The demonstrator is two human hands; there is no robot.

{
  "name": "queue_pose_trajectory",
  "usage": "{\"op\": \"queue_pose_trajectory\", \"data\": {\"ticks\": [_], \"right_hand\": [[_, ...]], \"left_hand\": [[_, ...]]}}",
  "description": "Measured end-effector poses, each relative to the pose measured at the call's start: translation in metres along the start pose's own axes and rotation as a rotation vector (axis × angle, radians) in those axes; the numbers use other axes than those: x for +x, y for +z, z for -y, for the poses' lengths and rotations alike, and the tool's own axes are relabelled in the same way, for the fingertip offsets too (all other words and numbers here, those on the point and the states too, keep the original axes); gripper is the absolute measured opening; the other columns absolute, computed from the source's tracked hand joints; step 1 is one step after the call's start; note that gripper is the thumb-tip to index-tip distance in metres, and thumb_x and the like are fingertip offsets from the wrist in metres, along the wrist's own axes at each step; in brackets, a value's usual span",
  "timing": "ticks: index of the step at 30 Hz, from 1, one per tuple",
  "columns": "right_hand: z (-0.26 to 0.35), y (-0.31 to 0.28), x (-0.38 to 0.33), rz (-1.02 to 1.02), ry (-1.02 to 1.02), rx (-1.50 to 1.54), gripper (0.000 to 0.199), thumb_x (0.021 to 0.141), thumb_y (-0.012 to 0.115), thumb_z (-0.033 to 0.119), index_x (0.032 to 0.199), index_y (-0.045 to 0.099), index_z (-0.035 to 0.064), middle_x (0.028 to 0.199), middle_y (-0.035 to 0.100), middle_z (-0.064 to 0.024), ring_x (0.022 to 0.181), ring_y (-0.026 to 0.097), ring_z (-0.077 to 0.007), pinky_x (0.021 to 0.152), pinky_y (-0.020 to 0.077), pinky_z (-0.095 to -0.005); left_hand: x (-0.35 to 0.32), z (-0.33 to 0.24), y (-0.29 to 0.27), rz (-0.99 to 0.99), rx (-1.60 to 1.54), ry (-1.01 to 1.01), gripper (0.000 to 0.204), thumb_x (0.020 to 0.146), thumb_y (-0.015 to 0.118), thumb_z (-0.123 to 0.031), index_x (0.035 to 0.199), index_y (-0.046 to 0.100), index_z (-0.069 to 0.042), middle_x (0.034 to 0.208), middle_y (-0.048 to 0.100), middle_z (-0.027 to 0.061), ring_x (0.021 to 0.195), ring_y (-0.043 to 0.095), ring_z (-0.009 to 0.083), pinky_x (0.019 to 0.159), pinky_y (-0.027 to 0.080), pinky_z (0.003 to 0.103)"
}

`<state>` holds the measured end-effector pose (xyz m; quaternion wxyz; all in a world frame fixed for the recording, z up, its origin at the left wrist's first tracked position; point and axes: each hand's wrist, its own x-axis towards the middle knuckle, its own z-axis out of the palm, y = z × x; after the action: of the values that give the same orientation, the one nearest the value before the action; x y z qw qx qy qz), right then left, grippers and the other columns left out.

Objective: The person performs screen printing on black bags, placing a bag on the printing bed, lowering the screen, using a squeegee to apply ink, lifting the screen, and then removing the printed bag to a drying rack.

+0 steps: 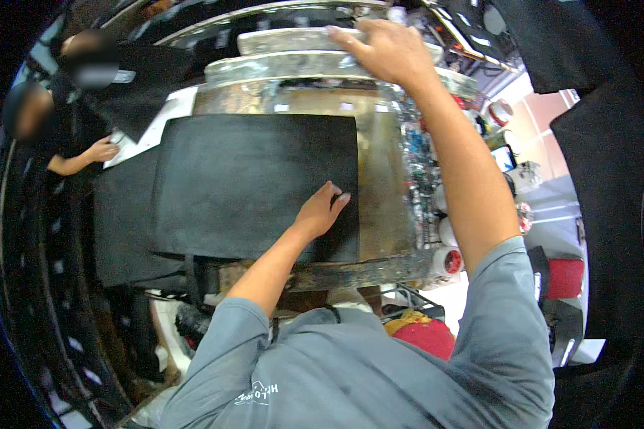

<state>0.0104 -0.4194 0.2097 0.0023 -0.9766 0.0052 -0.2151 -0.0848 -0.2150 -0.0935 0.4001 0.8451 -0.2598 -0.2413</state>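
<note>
A large black sheet (pixel 250 179) lies flat on the worktable in front of me. My left hand (pixel 320 213) is over the sheet's right part, fingers stretched and thumb apart, with nothing in it. Whether its fingertips touch the sheet I cannot tell. My right hand (pixel 393 51) reaches to the far side and lies over a pale, stained bar (pixel 286 41), thumb spread along it and the other fingers bent over its far side. A second pale, smeared bar (pixel 265 68) runs just nearer to me.
Brown, stained tabletop (pixel 383 179) shows right of the sheet. Paint-smeared clutter and tubs (pixel 448 261) line the table's right edge. At the left, a co-worker's hand (pixel 103 150) holds a white board (pixel 147 132) beside more black material. A red stool (pixel 423 339) stands below.
</note>
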Motion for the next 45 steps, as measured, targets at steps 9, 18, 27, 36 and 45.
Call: {"op": "queue_pose_trajectory", "data": {"ticks": [9, 18, 27, 36, 45], "right_hand": [[-0.006, -0.018, 0.016, 0.068, 0.013, 0.165, 0.079, 0.097, 0.044, 0.071, 0.092, 0.074, -0.0018, 0.095, 0.073, -0.0240, 0.098, 0.069, -0.0398, 0.087, 0.0521, -0.0517], [-0.017, -0.032, 0.047, 0.221, 0.015, 0.241, 0.081, 0.101, 0.035, 0.068, 0.090, 0.074, -0.0019, 0.096, 0.074, -0.0237, 0.099, 0.071, -0.0366, 0.099, 0.0487, -0.0505], [-0.003, -0.030, 0.049, 0.214, 0.103, 0.203, 0.079, 0.099, 0.041, 0.069, 0.089, 0.072, -0.0035, 0.095, 0.072, -0.0256, 0.096, 0.069, -0.0398, 0.093, 0.0488, -0.0524], [0.001, 0.010, -0.010, -0.050, -0.077, 0.028, 0.075, 0.093, 0.049, 0.073, 0.095, 0.075, 0.0024, 0.092, 0.074, -0.0205, 0.092, 0.071, -0.0390, 0.081, 0.0517, -0.0571], [-0.003, 0.131, -0.133, 0.424, -0.117, 0.181, 0.050, 0.078, 0.084, 0.028, 0.117, 0.059, 0.0091, 0.101, 0.068, -0.0145, 0.103, 0.066, -0.0369, 0.083, 0.0506, -0.0531]], "left_hand": [[-0.036, 0.055, 0.018, -0.001, 0.693, 0.358, 0.083, 0.092, 0.051, -0.074, 0.159, 0.043, -0.026, 0.171, 0.021, 0.0139, 0.156, 0.011, 0.0488, 0.117, 0.000, 0.076], [-0.016, -0.006, 0.105, -0.032, 0.540, 0.206, 0.089, 0.090, 0.059, -0.069, 0.163, 0.034, -0.023, 0.173, 0.012, 0.0154, 0.156, 0.003, 0.0505, 0.116, -0.003, 0.078], [-0.007, -0.018, 0.114, 0.035, 0.530, 0.154, 0.089, 0.091, 0.059, -0.069, 0.162, 0.033, -0.023, 0.173, 0.010, 0.0155, 0.156, 0.003, 0.0514, 0.114, -0.004, 0.079], [-0.033, -0.069, -0.097, -0.423, -0.995, 0.326, 0.093, 0.091, 0.078, -0.041, 0.158, 0.028, -0.001, 0.141, 0.057, 0.0237, 0.128, 0.060, 0.0341, 0.114, 0.045, 0.048], [-0.124, 0.013, -0.082, -0.369, -1.416, -0.292, 0.121, 0.088, 0.031, -0.091, 0.150, 0.022, 0.013, 0.146, 0.045, 0.0353, 0.134, 0.054, 0.0413, 0.113, 0.046, 0.047]]}}
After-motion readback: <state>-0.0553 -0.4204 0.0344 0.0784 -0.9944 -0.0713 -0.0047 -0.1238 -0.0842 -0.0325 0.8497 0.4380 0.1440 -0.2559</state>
